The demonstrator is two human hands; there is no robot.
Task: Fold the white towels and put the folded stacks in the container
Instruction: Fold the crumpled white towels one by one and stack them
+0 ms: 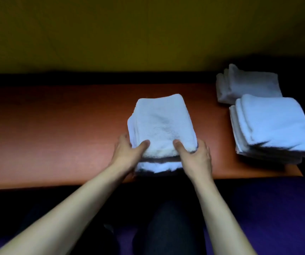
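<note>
A stack of folded white towels [161, 126] lies on the reddish-brown table [56, 129], near its front edge. My left hand [127, 152] grips the stack's near left corner, thumb on top and fingers along the side. My right hand [194, 155] grips the near right corner the same way. The near end of the upper towels is lifted a little above a lower towel [159, 166]. No container is in view.
Two more stacks of folded white towels sit at the table's right end, one near [271, 126] and one farther back [247, 83]. A yellow wall rises behind the table. My legs and a purple floor lie below the front edge.
</note>
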